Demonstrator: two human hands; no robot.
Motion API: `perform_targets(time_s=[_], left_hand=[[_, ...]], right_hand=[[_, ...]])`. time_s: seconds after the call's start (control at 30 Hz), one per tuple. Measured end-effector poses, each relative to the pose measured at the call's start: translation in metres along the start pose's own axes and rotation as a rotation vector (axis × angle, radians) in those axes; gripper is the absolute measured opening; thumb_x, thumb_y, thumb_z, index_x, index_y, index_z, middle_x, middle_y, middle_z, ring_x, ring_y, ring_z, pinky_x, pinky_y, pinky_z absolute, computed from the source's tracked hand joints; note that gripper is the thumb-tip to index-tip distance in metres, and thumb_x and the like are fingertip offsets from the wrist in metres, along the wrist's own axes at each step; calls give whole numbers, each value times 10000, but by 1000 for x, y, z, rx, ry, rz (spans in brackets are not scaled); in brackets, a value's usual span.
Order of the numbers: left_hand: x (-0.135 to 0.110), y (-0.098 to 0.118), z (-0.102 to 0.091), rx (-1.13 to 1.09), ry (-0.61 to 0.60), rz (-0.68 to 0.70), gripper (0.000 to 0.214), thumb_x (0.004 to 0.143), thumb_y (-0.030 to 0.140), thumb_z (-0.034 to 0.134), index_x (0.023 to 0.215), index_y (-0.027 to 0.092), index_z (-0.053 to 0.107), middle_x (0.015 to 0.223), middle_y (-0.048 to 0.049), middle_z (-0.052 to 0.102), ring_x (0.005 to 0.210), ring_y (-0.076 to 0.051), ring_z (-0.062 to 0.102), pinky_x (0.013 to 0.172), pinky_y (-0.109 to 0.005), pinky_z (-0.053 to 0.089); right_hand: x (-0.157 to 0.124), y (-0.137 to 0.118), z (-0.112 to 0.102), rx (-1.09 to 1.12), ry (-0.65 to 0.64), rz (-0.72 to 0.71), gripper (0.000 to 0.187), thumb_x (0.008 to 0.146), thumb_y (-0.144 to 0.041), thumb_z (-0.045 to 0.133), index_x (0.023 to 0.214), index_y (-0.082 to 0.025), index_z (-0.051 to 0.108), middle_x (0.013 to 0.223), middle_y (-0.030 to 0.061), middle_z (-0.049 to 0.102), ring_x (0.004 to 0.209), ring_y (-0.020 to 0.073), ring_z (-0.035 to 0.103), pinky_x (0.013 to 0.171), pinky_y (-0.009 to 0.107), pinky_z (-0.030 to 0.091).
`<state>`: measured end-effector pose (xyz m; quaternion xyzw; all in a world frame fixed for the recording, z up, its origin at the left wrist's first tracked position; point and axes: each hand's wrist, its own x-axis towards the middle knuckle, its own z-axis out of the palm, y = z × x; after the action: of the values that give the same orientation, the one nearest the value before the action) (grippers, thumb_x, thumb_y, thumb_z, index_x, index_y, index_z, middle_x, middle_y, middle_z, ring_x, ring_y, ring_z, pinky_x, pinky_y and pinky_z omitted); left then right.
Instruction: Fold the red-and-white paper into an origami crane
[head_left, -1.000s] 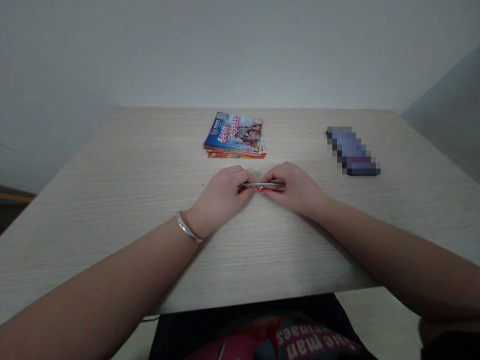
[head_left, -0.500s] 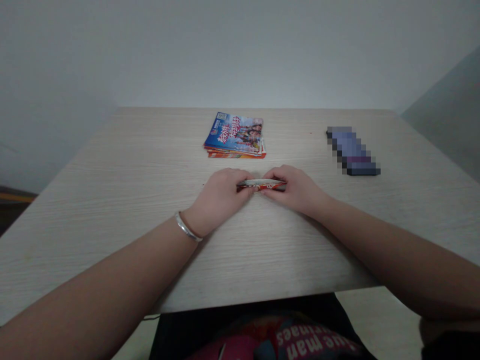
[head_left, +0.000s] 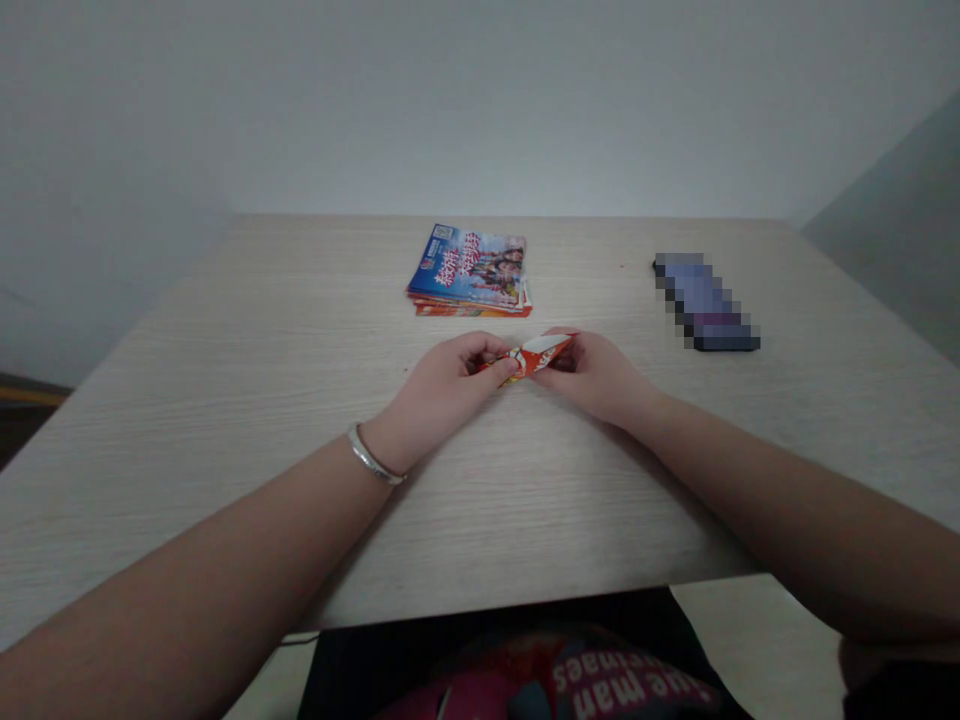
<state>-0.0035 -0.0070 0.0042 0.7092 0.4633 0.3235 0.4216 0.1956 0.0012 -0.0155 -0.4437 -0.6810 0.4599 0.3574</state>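
On the pale table (head_left: 495, 520), past the silver bangle (head_left: 373, 456) on my wrist, my left hand (head_left: 450, 382) is nearly closed, pinching one end of a folded red and white leaflet (head_left: 541, 352). My right hand (head_left: 601, 375) has its fingers curled around the other end, so the leaflet sits between them. Farther off are a black phone (head_left: 709, 303) on the right and a pile of leaflets (head_left: 471, 265), blue on top.

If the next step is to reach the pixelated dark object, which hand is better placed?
Probably the right hand: it is nearer to the pixelated dark object, which lies on that side. The left hand is farther away. Both hands hold the orange paper.
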Motion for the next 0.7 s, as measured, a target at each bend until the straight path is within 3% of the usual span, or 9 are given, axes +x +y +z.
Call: perform_targets(time_s=[0.17,0.33,0.57,0.7], left_hand=[[1,-2,0,-79,-16,-10,224,859,352,627,909,144,692,871,-29,700,754,-131,586,682,-258,431],[1,-5,0,-158,-102,-32,282,868,364,636,1044,146,670,829,-16,667,654,-98,552,576,-215,417],[0,-5,1,-166,-162,-112,306,838,372,691,1065,167,672,815,-15,680,609,-88,555,520,-196,416],[1,-4,1,-152,-158,-124,280,810,328,717,1028,160,666,827,-20,690,663,-103,591,565,-207,440]], right_hand=[[-1,0,-1,60,-26,-24,266,690,-311,761,914,-214,658,922,34,756,831,211,704,816,400,571],[1,2,-1,168,-37,10,259,704,-287,740,933,-221,637,969,23,760,886,202,716,869,396,566],[-2,-3,0,149,56,85,335,653,-272,773,868,-250,517,818,-15,733,759,194,712,683,332,551],[-3,-4,-1,134,60,100,386,632,-257,784,866,-261,478,763,-30,724,722,196,708,634,314,527]])
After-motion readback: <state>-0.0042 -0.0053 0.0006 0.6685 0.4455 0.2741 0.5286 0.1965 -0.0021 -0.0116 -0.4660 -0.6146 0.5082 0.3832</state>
